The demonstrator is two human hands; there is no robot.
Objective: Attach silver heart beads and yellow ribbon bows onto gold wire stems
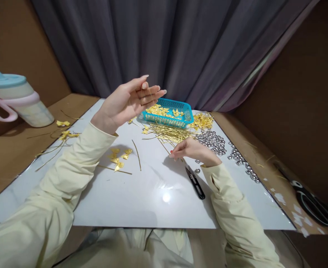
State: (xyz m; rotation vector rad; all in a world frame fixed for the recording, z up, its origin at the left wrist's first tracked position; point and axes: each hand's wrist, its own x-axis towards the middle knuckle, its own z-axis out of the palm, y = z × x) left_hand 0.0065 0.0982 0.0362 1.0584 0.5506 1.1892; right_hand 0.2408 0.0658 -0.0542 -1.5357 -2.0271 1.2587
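Note:
My left hand (125,100) is raised above the table, palm turned up. Its thumb and index finger come together on a faint thin strand, while the other fingers stretch out. Low over the table, my right hand (190,149) pinches at the end of gold cords (164,146) that stick out of a pile; a small red spot shows at its fingertips. Black-handled thread snips (196,184) lie just below this hand. Several yellow ribbon bows (118,163) lie between the hands, beside loose gold cords (137,154).
A teal basket (190,123) with yellow bows stands at the back. In front is a pile of gold cords (175,133); silver beads (212,141) spread to its right. Black scissors (311,204) lie far right, a lidded tumbler (31,108) far left. Tied bows (66,134) lie left.

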